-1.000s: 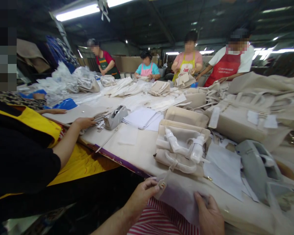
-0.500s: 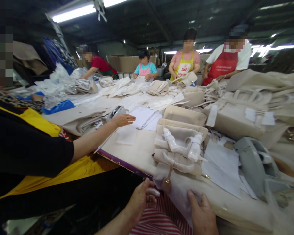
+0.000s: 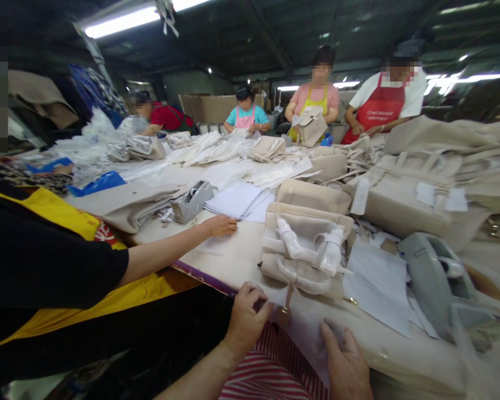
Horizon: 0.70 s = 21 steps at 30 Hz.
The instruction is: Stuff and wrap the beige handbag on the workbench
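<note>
My fingers are on a thin white sheet of wrapping paper (image 3: 312,333) that hangs over the near table edge: my left hand (image 3: 246,321) pinches its upper left corner, and my right hand (image 3: 345,364) lies flat on it, fingers spread, gripping nothing. Half a second ago my left hand hung loose below the edge; now it has come up and closed on the sheet, right beside the small tan tag (image 3: 284,314) dangling from the cream handbag (image 3: 306,247). I judge I am gathering the paper up toward the bag. The co-worker's hand (image 3: 221,225) on my left has slid down onto the bare table (image 3: 229,258). Around us lie paper stacks, a grey tape dispenser (image 3: 190,201), more bags, and aproned people under strip lights.
</note>
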Each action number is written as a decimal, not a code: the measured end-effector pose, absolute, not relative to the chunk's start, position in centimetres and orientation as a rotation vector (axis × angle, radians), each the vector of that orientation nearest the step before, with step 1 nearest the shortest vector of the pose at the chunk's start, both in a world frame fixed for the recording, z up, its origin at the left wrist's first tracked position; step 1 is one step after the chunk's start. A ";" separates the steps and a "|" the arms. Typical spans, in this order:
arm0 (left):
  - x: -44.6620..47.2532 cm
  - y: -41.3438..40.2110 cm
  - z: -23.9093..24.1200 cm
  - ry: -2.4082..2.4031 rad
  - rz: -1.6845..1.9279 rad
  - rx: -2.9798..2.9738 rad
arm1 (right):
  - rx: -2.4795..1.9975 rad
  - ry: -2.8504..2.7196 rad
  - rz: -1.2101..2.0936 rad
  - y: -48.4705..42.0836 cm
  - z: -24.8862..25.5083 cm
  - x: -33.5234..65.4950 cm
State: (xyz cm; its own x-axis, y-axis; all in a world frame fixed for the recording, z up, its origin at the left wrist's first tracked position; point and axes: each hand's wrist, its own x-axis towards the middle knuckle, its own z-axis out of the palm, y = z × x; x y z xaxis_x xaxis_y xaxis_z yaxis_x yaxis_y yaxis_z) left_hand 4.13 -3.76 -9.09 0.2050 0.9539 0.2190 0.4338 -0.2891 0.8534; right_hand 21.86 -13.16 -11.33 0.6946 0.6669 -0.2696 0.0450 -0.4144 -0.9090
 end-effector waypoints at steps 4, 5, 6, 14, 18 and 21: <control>3.8 -4.7 -8.3 1.087 1.044 1.696 | -1.721 -0.484 0.815 -13.6 -11.3 21.6; 3.8 -4.9 -8.0 1.045 1.022 1.644 | -1.680 -0.475 0.826 -13.6 -11.2 21.5; 3.8 -5.0 -7.8 1.003 0.996 1.595 | -1.639 -0.472 0.844 -13.7 -11.1 21.3; 5.5 -4.8 -7.4 0.781 0.808 1.115 | -1.476 -0.418 1.004 -13.8 -10.5 20.6; 7.0 -4.9 -8.6 0.858 0.885 0.878 | -1.368 -0.335 1.008 -13.8 -10.2 20.2; 7.8 -5.1 -9.2 0.875 0.894 0.815 | -1.264 -0.182 1.109 -13.5 -9.8 19.7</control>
